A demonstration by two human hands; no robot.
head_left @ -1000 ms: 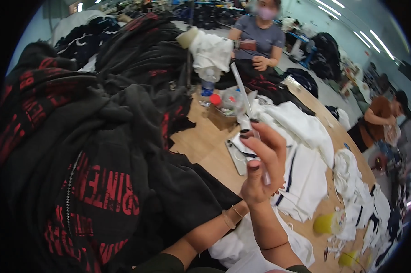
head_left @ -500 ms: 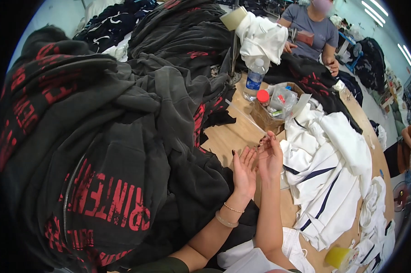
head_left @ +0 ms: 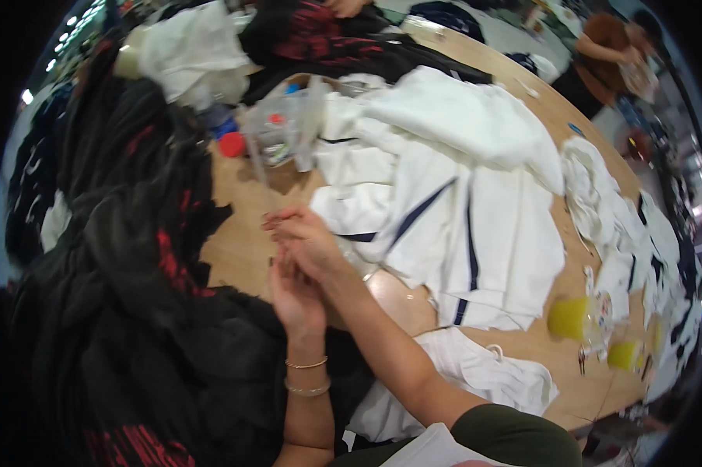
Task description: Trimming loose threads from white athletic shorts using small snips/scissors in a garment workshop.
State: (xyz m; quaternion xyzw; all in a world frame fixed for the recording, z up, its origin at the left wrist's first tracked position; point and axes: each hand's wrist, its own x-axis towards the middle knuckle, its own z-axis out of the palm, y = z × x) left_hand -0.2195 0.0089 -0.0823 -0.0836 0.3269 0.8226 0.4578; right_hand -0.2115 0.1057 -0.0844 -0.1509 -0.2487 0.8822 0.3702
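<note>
Left hand and right hand pressed together over the wooden table, fingers curled; anything pinched is too small to tell. Black-and-red garment pile just left, white navy-striped garments right. Clear plastic box beyond.

Whatever the right hand pinches against the left hand is too small to tell — the grip hides it — and motion blurs the clear plastic tub beyond.
</note>
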